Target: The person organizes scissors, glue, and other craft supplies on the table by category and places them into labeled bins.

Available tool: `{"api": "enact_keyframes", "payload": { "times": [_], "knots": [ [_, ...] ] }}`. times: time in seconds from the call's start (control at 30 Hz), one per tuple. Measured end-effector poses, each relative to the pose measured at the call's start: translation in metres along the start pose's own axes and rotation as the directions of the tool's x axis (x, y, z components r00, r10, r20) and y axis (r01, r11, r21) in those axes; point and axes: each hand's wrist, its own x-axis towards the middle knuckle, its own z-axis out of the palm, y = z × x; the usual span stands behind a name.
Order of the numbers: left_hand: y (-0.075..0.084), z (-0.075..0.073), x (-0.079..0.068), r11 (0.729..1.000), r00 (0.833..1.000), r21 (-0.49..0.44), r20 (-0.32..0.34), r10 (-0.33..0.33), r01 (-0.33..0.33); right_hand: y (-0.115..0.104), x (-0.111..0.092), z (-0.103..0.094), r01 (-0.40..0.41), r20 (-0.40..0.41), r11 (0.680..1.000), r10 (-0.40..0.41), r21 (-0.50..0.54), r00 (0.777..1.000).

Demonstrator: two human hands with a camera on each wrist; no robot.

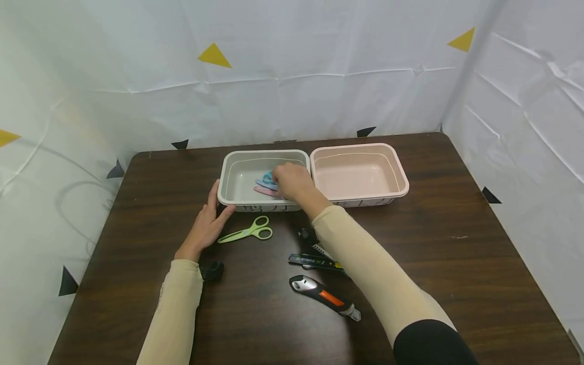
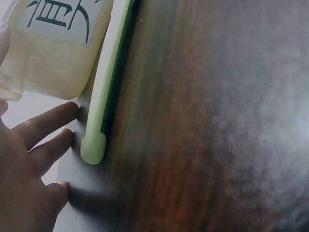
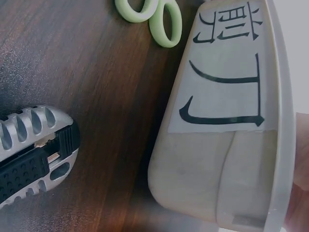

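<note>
My right hand (image 1: 293, 181) reaches down into the white basin (image 1: 232, 180), its fingers bent beside blue scissors (image 1: 268, 177) and a pink-handled item (image 1: 266, 191). The fingertips are hidden, so whether they grip anything is unclear. Only part of that hand (image 3: 300, 164) shows behind the rim in the right wrist view. My left hand (image 1: 206, 225) rests against the basin's left end with fingers extended and thumb near the front corner. Green scissors (image 1: 250, 231) lie on the table in front of the basin, close to the left hand (image 2: 31, 164).
A pink basin (image 1: 399, 190) stands against the white one's right side. An orange-and-black utility knife (image 1: 321, 295) lies in front. Behind it, a black cutter (image 1: 315, 261) and other knives are partly covered by my right forearm. White sheeting (image 1: 292, 111) surrounds the dark table (image 1: 447, 263).
</note>
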Motion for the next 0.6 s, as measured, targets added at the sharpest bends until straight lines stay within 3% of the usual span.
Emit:
{"api": "enact_keyframes", "payload": {
  "times": [0.37,0.6],
  "knots": [
    [0.002,-0.001,0.001,1.0,1.0,-0.002,0.007,0.009,-0.009,-0.001,-0.011,-0.013,0.02,-0.064,0.998,-0.017,0.053,0.998],
    [0.002,0.0,0.0,1.0,1.0,-0.003,0.005,0.013,-0.013,-0.003,-0.025,-0.017,0.061,-0.164,0.991,-0.042,0.117,0.986]
  ]
}}
